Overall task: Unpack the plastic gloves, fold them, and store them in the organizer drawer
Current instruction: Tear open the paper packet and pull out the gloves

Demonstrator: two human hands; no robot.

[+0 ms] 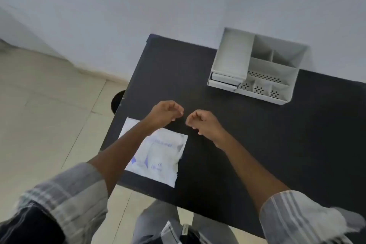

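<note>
My rolled-up plaid sleeves (pixel 79 190) sit closest to the lens, one at each lower corner, with my grey trousers (pixel 158 222) showing between them below the near edge of the black table (pixel 257 140). On that table, near its left front corner, lies the white glove packet (pixel 160 156), flat, with blue print on its face; my left forearm crosses above its upper left part, and the packet looks closed as far as the blur lets me judge. Well away, at the far right of the table against the pale wall, stands the white organizer (pixel 257 67). Its open compartments, two deep ones at the back and the shallower perforated trays in front, show only their own bare bottoms. At its lower left front is the drawer (pixel 224 80), whose front stands out a little from the body; I cannot see inside it. My left hand (pixel 165 113) and my right hand (pixel 204 123) hover above the bare tabletop just beyond the packet, close together but apart, knuckles up and fingers curled loosely inward with thumb and fingertips nearly pinched. Whether a thin clear glove is stretched between them I cannot tell; nothing is plainly visible in either grasp, and neither hand touches the packet or the organizer.
</note>
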